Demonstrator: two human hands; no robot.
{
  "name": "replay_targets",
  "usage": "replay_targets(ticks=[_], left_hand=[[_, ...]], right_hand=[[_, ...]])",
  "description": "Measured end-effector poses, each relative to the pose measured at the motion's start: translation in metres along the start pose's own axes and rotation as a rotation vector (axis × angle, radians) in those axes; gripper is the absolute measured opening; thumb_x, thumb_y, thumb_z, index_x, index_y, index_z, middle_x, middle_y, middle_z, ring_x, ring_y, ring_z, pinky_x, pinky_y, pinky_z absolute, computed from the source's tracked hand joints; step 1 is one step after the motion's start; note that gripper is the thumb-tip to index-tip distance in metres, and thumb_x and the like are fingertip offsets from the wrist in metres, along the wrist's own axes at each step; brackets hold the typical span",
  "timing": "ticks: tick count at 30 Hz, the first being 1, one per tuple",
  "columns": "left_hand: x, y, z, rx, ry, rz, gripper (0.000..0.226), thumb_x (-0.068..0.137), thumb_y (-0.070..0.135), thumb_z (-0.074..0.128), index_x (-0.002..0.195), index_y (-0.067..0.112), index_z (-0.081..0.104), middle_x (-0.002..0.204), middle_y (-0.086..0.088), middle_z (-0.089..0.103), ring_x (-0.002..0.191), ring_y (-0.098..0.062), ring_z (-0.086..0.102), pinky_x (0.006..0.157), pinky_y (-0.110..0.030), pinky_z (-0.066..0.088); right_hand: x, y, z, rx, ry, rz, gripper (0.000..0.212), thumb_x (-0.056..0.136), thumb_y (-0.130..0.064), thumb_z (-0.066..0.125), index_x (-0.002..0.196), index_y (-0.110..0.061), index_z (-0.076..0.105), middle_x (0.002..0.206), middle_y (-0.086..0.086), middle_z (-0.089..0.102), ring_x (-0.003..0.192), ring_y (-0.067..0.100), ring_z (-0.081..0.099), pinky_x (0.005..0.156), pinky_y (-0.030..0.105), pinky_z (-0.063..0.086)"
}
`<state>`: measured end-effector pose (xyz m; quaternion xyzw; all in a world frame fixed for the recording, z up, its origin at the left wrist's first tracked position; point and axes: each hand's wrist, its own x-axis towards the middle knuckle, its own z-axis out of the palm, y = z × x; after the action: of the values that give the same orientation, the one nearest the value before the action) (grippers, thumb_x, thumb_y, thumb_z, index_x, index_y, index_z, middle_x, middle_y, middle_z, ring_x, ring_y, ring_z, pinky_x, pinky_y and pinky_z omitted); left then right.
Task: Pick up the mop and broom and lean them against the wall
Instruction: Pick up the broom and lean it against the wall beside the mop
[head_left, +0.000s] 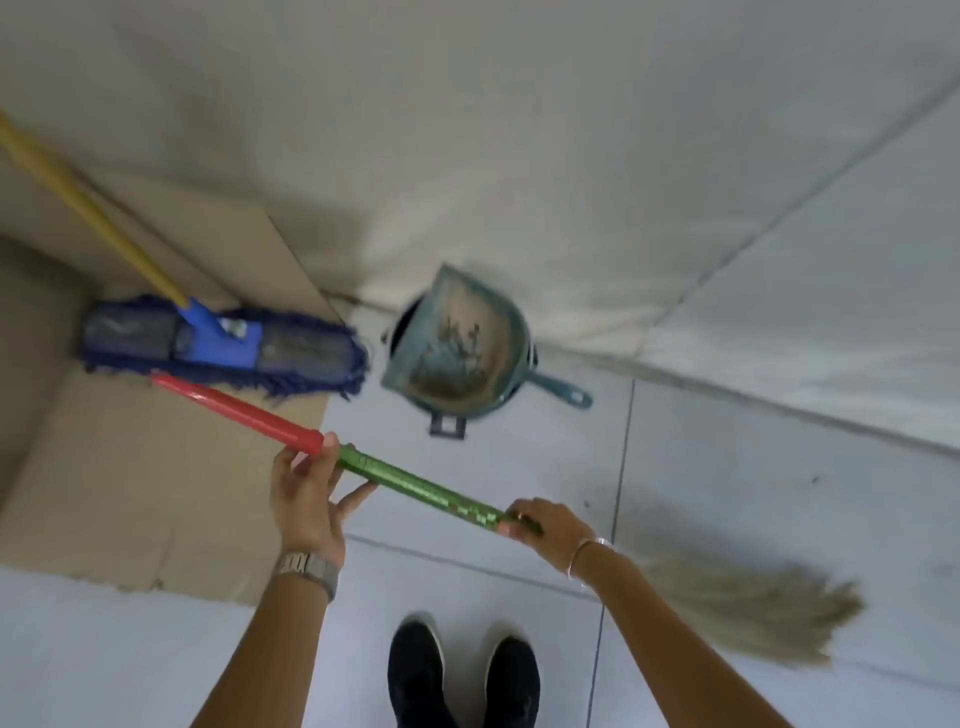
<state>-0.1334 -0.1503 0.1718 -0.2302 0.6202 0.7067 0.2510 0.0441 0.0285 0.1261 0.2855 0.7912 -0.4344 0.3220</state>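
Here both hands, left (304, 499) and right (545, 527), grip the broom (415, 486) handle, fingers curled.

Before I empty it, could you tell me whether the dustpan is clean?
No: the dustpan holds brown dirt and debris.

a dirty teal dustpan (457, 348) sits atop a bin beside flattened cardboard (156, 467).

Floor (779, 467): pale grey tiles with thin dark joints, lightly scuffed. Wall (519, 130): off-white, smudged grey near its foot — it meets the floor along a slanting line. Flattened brown cardboard (130, 493) lies on the tiles at left, one flap raised against the wall. Lighting soft and even.
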Motion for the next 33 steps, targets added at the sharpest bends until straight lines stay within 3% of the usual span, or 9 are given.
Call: replay_targets(ticks=[4, 8, 10, 12, 14, 18, 22, 25, 33], left_hand=[[-0.081, 0.129, 0.027, 0.011, -0.213, 0.130, 0.045, 0.047, 0.038, 0.085, 0.083, 0.027, 0.061, 0.074, 0.012, 0.067, 0.076, -0.008, 0.068, 0.055, -0.036, 0.058], [-0.164, 0.233, 0.044, -0.006, -0.294, 0.253, 0.014, 0.081, 0.012, 0.063, 0.092, 0.021, 0.060, 0.087, 0.001, 0.065, 0.085, -0.019, 0.063, 0.057, -0.034, 0.058], [-0.194, 0.274, 0.049, -0.019, -0.302, 0.295, 0.020, 0.083, 0.010, 0.061, 0.101, 0.017, 0.059, 0.095, -0.006, 0.062, 0.087, -0.023, 0.062, 0.061, -0.038, 0.060], [-0.219, 0.310, 0.049, -0.022, -0.320, 0.352, 0.032, 0.080, 0.011, 0.065, 0.111, 0.013, 0.057, 0.100, -0.007, 0.062, 0.089, -0.027, 0.064, 0.063, -0.040, 0.060], [-0.237, 0.341, 0.046, -0.036, -0.335, 0.414, 0.033, 0.078, 0.010, 0.066, 0.110, 0.012, 0.058, 0.094, -0.002, 0.064, 0.084, -0.022, 0.067, 0.056, -0.036, 0.059], [-0.268, 0.399, 0.032, -0.039, -0.395, 0.543, 0.029, 0.080, 0.008, 0.065, 0.108, 0.011, 0.060, 0.093, 0.002, 0.062, 0.077, -0.009, 0.070, 0.055, -0.035, 0.058], [-0.286, 0.449, 0.013, 0.005, -0.465, 0.635, 0.036, 0.079, 0.013, 0.065, 0.114, 0.011, 0.059, 0.103, -0.004, 0.062, 0.089, -0.017, 0.070, 0.060, -0.038, 0.058], [-0.290, 0.492, -0.009, 0.027, -0.508, 0.699, 0.035, 0.079, 0.013, 0.066, 0.113, 0.011, 0.060, 0.098, -0.002, 0.062, 0.090, -0.019, 0.069, 0.060, -0.038, 0.059], [-0.279, 0.592, -0.093, 0.093, -0.605, 0.783, 0.039, 0.082, 0.012, 0.065, 0.119, 0.005, 0.055, 0.093, 0.002, 0.060, 0.096, -0.025, 0.067, 0.068, -0.046, 0.058]], right_hand=[[-0.094, -0.084, -0.063, 0.053, 0.066, -0.046, 0.031, 0.085, -0.044, 0.052, 0.104, -0.020, 0.057, 0.093, 0.000, 0.055, 0.087, 0.021, 0.055, 0.074, 0.028, 0.040], [-0.184, -0.155, -0.107, 0.103, 0.158, -0.120, 0.021, 0.084, -0.041, 0.056, 0.094, -0.023, 0.059, 0.087, 0.000, 0.056, 0.082, 0.019, 0.053, 0.072, 0.027, 0.040], [-0.221, -0.186, -0.119, 0.173, 0.229, -0.175, 0.010, 0.083, -0.036, 0.059, 0.074, -0.039, 0.056, 0.076, -0.005, 0.056, 0.078, 0.017, 0.053, 0.071, 0.028, 0.041], [-0.248, -0.215, -0.129, 0.216, 0.274, -0.244, 0.023, 0.084, -0.030, 0.059, 0.064, -0.040, 0.052, 0.068, -0.012, 0.052, 0.075, 0.014, 0.051, 0.067, 0.024, 0.040], [-0.267, -0.239, -0.133, 0.179, 0.304, -0.297, 0.018, 0.086, -0.028, 0.058, 0.069, -0.029, 0.050, 0.069, -0.009, 0.052, 0.072, 0.013, 0.049, 0.065, 0.021, 0.039], [-0.291, -0.285, -0.133, 0.256, 0.398, -0.376, 0.008, 0.082, -0.030, 0.062, 0.079, -0.027, 0.056, 0.074, -0.004, 0.060, 0.075, 0.017, 0.056, 0.080, 0.035, 0.048], [-0.302, -0.335, -0.124, 0.320, 0.453, -0.467, 0.017, 0.082, -0.029, 0.062, 0.069, -0.028, 0.052, 0.060, -0.008, 0.052, 0.058, 0.009, 0.047, 0.057, 0.020, 0.041], [-0.301, -0.379, -0.115, 0.336, 0.484, -0.482, 0.021, 0.080, -0.037, 0.063, 0.063, -0.035, 0.050, 0.054, -0.011, 0.055, 0.055, 0.006, 0.048, 0.056, 0.023, 0.041], [-0.288, -0.514, -0.072, 0.368, 0.532, -0.585, 0.025, 0.081, -0.022, 0.065, 0.065, -0.025, 0.046, 0.060, -0.007, 0.046, 0.056, 0.008, 0.044, 0.046, 0.007, 0.037]])
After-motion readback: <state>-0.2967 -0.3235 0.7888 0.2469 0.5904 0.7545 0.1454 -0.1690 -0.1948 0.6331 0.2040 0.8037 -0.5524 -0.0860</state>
